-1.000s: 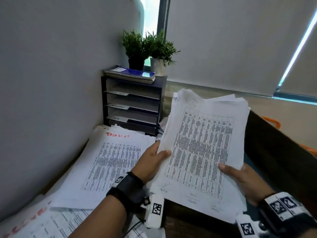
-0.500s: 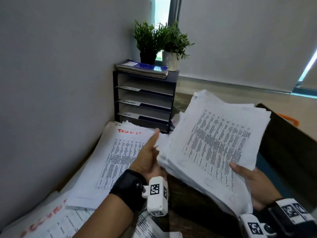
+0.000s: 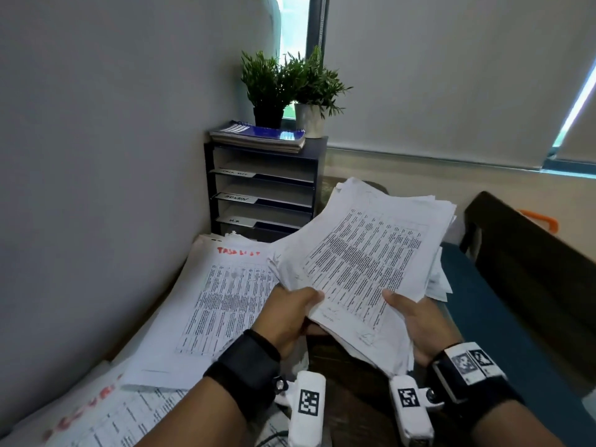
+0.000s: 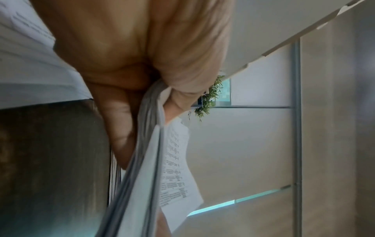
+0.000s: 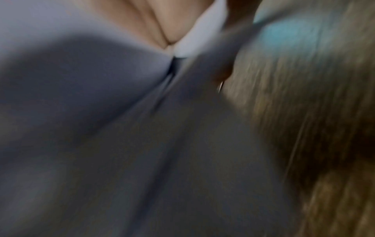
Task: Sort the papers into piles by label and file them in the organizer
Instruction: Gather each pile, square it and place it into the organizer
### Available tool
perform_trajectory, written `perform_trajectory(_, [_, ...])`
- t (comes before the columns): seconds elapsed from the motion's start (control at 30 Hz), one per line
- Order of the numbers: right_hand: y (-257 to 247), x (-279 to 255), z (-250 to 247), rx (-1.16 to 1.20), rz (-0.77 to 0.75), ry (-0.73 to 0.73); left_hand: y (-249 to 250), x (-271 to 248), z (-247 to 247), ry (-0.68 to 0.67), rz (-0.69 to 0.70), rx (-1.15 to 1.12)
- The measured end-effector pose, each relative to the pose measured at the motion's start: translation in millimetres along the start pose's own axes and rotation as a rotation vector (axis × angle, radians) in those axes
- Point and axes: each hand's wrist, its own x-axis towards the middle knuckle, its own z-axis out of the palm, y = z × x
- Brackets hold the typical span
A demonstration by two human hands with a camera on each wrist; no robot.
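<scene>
A thick stack [image 3: 361, 269] of printed sheets is held up off the surface [image 3: 348, 382], tilted, its far end pointing toward the organizer [image 3: 264, 191]. The left hand [image 3: 287, 317] grips the stack's near left edge, thumb on the top sheet and fingers curled beneath; the left wrist view shows the sheet edges pinched between thumb and fingers [image 4: 121, 125]. The right hand [image 3: 416, 321] holds the near right corner, thumb lying on the printed table and the fingers hidden under the paper. The right wrist view is too blurred to add more than paper against the palm.

To the left of the stack a pile [image 3: 213, 304] lies flat on the surface, its top sheet headed in red handwriting that is too smeared to read surely. Nearer the camera, another pile [image 3: 80, 424] with red lettering lies partly under it. More loose sheets [image 3: 438, 279] lie behind the held stack on the right.

The organizer stands in the corner against the wall [image 3: 96, 156], dark, with stacked shelves carrying white label strips; one reads ADMIN [image 3: 237, 198]. On top of it lie notebooks [image 3: 258, 138] with a blue cover, and beside them two potted plants [image 3: 290, 88], one in a black pot and one in a white pot. A dark chair [image 3: 532, 269] stands to the right.
</scene>
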Motion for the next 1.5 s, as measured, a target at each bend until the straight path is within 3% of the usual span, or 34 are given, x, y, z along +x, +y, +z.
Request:
perform_trajectory(0.17, [7,-1,26,0.045,0.164,-0.179,3,-21,-31,0.191,0.008,-0.131])
perform_trajectory(0.4, [34,-3,60,0.011,0.187,-0.227,-4,-33,-61,0.283,0.018,-0.423])
perform_trajectory(0.63, [51,0,84,-0.113,0.192,-0.365,-12,-60,-80,0.424,0.092,-0.427])
perform_trajectory(0.87, [55,17,114,-0.165,0.277,-0.345,5,-52,-96,0.531,0.065,-0.389])
perform_trajectory(1.07, [57,30,125,-0.136,0.282,-0.384,21,-38,-113,0.539,0.076,-0.408])
perform_trajectory(1.2, [55,34,104,-0.14,0.326,-0.385,18,-38,-129,0.538,0.044,-0.448])
perform_trajectory(1.5, [48,49,55,0.007,0.36,-0.185,23,-13,-132,0.538,0.025,-0.429])
